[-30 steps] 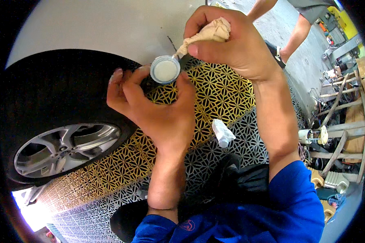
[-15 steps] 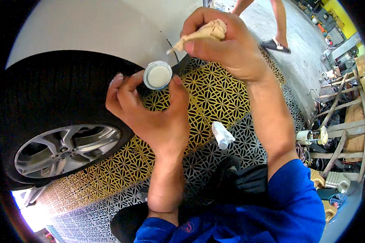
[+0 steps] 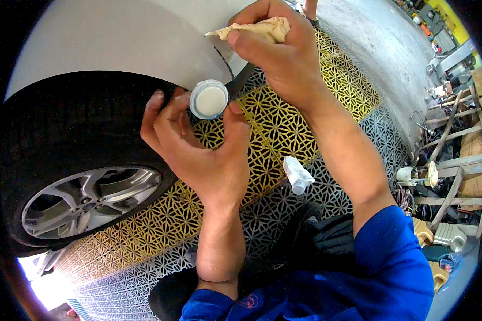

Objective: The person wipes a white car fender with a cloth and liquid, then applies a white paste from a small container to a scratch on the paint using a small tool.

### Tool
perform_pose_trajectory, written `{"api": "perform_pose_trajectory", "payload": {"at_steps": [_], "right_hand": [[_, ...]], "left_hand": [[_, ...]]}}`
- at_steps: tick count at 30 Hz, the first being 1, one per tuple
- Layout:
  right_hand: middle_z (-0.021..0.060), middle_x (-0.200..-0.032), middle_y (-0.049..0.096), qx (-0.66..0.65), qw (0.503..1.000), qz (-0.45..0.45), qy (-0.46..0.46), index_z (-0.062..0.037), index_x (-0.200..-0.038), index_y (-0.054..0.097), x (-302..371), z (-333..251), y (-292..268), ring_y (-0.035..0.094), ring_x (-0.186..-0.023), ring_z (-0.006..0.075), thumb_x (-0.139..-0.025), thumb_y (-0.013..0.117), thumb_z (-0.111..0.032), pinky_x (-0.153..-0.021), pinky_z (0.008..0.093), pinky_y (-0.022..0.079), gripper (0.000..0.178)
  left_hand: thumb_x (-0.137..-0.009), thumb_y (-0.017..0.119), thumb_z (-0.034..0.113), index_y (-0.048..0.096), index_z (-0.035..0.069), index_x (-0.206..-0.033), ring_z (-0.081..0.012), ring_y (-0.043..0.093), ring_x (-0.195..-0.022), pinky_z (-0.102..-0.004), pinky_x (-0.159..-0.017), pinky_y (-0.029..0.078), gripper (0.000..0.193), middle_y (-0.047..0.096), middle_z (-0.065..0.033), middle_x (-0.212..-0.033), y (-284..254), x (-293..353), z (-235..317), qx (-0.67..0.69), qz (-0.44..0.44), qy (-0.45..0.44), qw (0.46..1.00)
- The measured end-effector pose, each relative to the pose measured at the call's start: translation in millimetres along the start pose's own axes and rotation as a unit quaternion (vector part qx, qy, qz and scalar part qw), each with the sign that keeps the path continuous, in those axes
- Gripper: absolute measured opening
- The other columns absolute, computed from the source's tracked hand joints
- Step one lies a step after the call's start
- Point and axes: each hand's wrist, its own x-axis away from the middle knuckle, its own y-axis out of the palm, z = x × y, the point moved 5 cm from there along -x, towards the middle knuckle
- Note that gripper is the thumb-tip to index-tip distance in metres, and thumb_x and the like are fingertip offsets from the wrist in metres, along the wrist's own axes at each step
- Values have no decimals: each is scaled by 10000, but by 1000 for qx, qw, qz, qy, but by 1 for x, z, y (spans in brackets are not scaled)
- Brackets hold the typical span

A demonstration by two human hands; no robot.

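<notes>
Two colours of openwork tile, yellow [image 3: 284,125] and grey [image 3: 332,195], covered the floor beside the pale car panel [image 3: 118,43], which bore a dark crack [image 3: 223,61]. A wheel [image 3: 85,206] stood left of the left hand [image 3: 206,158]; wooden slats [image 3: 445,140] crowded the far right. On the tiles between the forearms lay a capped white container [image 3: 298,175], contents hidden. The left hand's fingertips gripped a small round cup [image 3: 202,116] holding white material [image 3: 210,100]; the right hand [image 3: 284,56] pinched a cream cloth [image 3: 265,29], its twisted tip near the panel, contact unclear.
</notes>
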Motion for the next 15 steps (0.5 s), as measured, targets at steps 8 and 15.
{"api": "perform_pose_trajectory", "payload": {"at_steps": [8, 15], "right_hand": [[38, -805, 648, -38, 999, -12, -12, -31, -996, 573, 1, 5, 1, 598, -656, 70, -928, 710, -93, -541, 236, 492, 165], [51, -824, 662, -67, 996, -16, -49, -21, -997, 569, -2, 12, 1, 596, -655, 66, -920, 700, -72, -540, 232, 491, 160]], "left_hand": [[-796, 811, 24, 527, -53, -1211, -315, 533, -1284, -426, -1108, 444, 509, 318, -168, -1435, 2, -1, 2, 25, 1, -9, 1000], [-797, 806, 16, 517, -59, -1212, -316, 531, -1288, -433, -1127, 444, 511, 313, -170, -1428, 1, -2, 5, 8, -2, -9, 1000]]}}
